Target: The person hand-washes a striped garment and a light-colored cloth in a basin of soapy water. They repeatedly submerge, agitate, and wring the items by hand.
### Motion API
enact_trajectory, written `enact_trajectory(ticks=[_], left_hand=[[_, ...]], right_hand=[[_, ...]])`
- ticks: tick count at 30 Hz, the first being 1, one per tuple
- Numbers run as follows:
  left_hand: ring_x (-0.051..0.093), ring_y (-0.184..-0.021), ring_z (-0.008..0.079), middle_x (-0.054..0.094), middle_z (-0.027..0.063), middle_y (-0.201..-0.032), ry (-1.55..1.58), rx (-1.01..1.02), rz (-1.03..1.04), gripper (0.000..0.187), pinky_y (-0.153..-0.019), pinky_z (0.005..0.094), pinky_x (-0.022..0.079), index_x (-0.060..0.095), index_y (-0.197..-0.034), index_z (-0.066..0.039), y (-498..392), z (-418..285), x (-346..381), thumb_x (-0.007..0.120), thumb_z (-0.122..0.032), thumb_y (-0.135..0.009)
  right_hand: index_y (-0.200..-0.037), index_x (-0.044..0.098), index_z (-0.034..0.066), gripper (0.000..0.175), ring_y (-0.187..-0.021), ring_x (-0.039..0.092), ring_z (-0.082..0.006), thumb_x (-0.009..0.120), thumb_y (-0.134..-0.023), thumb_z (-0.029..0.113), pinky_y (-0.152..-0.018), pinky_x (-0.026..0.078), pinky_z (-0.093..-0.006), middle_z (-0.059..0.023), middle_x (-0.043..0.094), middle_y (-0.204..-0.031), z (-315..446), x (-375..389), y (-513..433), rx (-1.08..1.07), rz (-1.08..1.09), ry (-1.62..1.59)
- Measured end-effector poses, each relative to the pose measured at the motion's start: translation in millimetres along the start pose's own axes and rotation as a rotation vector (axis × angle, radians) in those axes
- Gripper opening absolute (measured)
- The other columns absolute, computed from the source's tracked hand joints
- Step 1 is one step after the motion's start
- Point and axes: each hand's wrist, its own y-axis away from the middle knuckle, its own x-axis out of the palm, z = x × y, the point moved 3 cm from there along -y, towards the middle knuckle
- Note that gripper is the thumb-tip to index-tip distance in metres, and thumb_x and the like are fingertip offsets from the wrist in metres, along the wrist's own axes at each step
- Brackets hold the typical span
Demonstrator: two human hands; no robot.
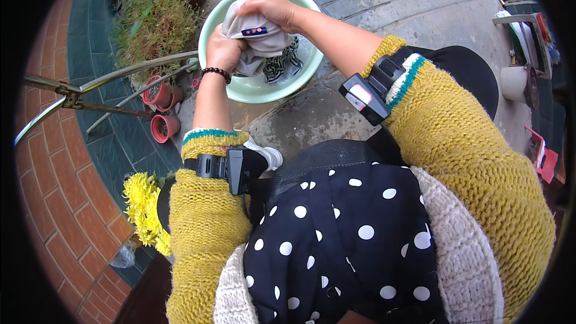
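Note:
A pale green plastic basin [270,94] stands on the paving in front of me. Over it, a light grey-beige cloth item [265,45] with a small dark blue label is bunched between my hands. My left hand [223,49], with a dark bead bracelet at its wrist, grips the cloth's lower left side. My right hand [270,8] holds its upper part, the fingers partly blurred. Beneath the cloth, a black-and-white patterned cloth [281,65] lies in the basin, with what looks like water around it.
Left of the basin are a bushy plant [153,22], red plastic flowerpots [164,128] and a metal pole [139,66]. Yellow flowers [144,211] stand near my left elbow. A whitish bucket [515,83] and a red plastic dustpan [546,164] are at the far right.

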Motion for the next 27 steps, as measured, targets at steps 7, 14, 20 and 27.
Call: enact_trajectory(ticks=[7, 14, 20, 27], left_hand=[[0.066, -0.092, 0.0142, 0.071, 0.0048, -0.104, 0.282, 0.185, -0.165, 0.046, -0.081, 0.0268, 0.053, 0.064, -0.114, -0.001, 34, -47, 0, 0.052, 0.019, -0.073], [0.062, -0.101, 0.0305, 0.062, 0.0126, -0.107, -0.259, 0.675, -0.210, 0.035, -0.094, 0.0349, 0.049, 0.067, -0.110, -0.002, 42, -72, 1, 0.066, 0.006, -0.076], [0.055, -0.112, 0.0335, 0.060, 0.0115, -0.119, -0.782, 0.685, -0.148, 0.072, -0.102, 0.0405, 0.044, 0.059, -0.139, -0.016, 45, -43, -11, 0.062, 0.014, -0.073], [0.052, -0.116, 0.0357, 0.060, 0.0108, -0.121, -0.803, 0.533, 0.000, 0.061, -0.105, 0.0443, 0.044, 0.065, -0.118, -0.011, 54, 31, -22, 0.053, 0.019, -0.067]], right_hand=[[-0.126, 0.063, 0.0029, 0.075, -0.104, 0.073, -0.0262, 0.039, -0.102, 0.069, -0.099, 0.054, -0.0461, -0.0140, 0.075, -0.112, -24, -42, 17, 0.536, -0.181, 0.109], [-0.127, 0.064, 0.0018, 0.041, -0.105, 0.073, -0.0221, 0.057, -0.104, 0.034, -0.093, 0.060, -0.0417, -0.0146, 0.072, -0.119, -28, -26, 23, 0.278, 0.181, -0.543], [-0.108, 0.066, 0.0014, 0.021, -0.085, 0.071, -0.0210, 0.055, -0.090, 0.001, -0.078, 0.060, -0.0366, -0.0098, 0.072, -0.096, -15, -67, 8, 0.057, -0.249, -0.209], [-0.094, 0.072, 0.0049, 0.023, -0.080, 0.068, -0.0253, 0.052, -0.084, -0.001, -0.075, 0.053, -0.0392, -0.0133, 0.073, -0.086, -19, -110, 19, -0.126, -0.539, 0.664]])
